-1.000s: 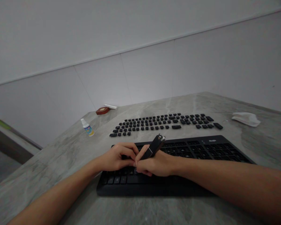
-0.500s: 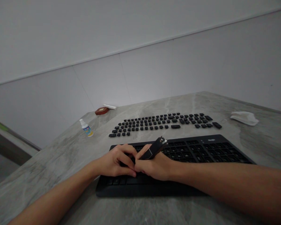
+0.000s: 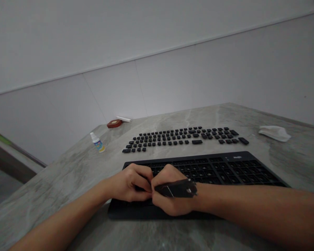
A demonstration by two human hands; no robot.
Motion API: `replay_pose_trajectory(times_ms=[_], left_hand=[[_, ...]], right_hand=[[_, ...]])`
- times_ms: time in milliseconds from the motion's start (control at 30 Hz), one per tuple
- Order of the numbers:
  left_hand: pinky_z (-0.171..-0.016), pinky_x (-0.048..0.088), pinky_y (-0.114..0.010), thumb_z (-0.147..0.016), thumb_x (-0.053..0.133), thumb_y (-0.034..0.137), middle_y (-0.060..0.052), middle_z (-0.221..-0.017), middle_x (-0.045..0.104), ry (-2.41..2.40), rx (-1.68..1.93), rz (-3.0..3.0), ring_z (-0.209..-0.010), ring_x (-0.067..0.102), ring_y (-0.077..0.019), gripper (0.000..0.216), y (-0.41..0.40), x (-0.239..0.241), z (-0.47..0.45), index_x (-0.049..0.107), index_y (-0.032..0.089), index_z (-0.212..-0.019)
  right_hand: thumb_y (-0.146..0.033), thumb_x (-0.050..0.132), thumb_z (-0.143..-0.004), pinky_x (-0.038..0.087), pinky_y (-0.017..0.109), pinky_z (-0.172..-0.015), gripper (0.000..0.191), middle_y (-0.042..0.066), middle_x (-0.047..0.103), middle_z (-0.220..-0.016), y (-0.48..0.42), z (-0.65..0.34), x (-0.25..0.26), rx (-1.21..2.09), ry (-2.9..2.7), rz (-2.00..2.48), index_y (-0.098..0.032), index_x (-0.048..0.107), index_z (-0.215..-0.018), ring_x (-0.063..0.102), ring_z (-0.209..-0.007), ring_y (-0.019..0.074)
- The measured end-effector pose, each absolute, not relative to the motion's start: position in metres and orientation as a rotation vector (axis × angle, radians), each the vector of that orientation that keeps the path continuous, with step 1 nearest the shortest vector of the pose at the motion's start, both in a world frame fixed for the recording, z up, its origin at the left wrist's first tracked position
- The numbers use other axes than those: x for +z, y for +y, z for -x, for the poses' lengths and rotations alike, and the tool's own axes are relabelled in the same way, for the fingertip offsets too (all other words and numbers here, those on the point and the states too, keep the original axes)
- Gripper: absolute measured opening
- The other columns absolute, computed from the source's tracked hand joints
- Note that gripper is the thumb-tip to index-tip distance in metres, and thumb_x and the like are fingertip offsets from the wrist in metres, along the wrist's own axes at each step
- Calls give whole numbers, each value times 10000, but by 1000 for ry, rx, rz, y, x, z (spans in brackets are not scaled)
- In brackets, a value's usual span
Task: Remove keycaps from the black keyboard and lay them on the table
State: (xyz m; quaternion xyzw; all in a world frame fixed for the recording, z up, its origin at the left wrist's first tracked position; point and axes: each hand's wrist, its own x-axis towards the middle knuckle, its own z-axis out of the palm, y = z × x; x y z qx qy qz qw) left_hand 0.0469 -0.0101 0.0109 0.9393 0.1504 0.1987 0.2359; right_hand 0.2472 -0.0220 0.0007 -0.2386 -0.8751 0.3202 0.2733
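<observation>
A black keyboard (image 3: 133, 211) lies before me on the grey marbled table, and many of its key positions show bare sockets. My right hand (image 3: 170, 205) is closed around a slim black tool (image 3: 175, 189) with a metal end, which now points right over my wrist. Its other end is hidden in my fingers. My left hand (image 3: 132, 181) is closed in a pinch over the keyboard's left part, its fingertips touching those of my right hand. Whatever it pinches is hidden. Beyond the keyboard, loose black keycaps (image 3: 197, 142) are laid out in rows.
A small white spray bottle (image 3: 97, 142) with a colourful label stands at the left. Behind it, by the wall, are a reddish-brown case (image 3: 114, 123) and a flat white item (image 3: 124, 119). A crumpled white tissue (image 3: 274, 133) lies at the right.
My right hand has rolled over, swinging the tool's metal end down and to the right. My left hand stays nearly in place, its thumb and fingers drawn closer together.
</observation>
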Motion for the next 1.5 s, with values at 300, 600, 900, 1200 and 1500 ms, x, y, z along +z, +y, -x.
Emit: replay_pose_trajectory(times_ms=[300,600,900,1200,1500], left_hand=[[-643,520,-242,-929,581,195,-92,-785,693,406,534,-2627,-693,646,-157,227,-13,15,-49,705,149,-745],[-722,549,-255,-921,603,165,-113,-887,712,451,551,-2588,-787,683,-175,133,-12,13,-52,731,134,-900],[-685,538,-223,-867,575,54,-56,-862,720,674,722,-2412,-756,680,-133,293,-6,0,-47,663,159,-1126],[-789,528,-314,-868,639,202,-75,-921,659,642,605,-2458,-849,630,-183,127,-10,14,-39,676,150,-978],[-759,521,-294,-908,670,361,-72,-887,636,616,470,-2571,-828,613,-175,212,-10,11,-44,739,167,-956]], right_hand=[[-111,547,-655,185,188,-368,294,-73,305,-417,-21,-248,-2,939,-2282,583,-167,358,-438,263,-386,49],[-98,472,-631,231,226,-429,237,-59,333,-429,-15,-251,6,1394,-1929,620,-179,388,-425,291,-440,76],[-177,443,-704,227,271,-487,288,-47,313,-422,-7,-259,5,1209,-1738,768,-207,336,-438,288,-453,99],[-227,427,-697,217,284,-500,283,-36,280,-463,-9,-261,9,1119,-1767,778,-214,273,-460,293,-494,110],[-229,429,-701,219,289,-508,272,-34,283,-476,-8,-262,9,1121,-1783,786,-213,282,-473,291,-505,112]])
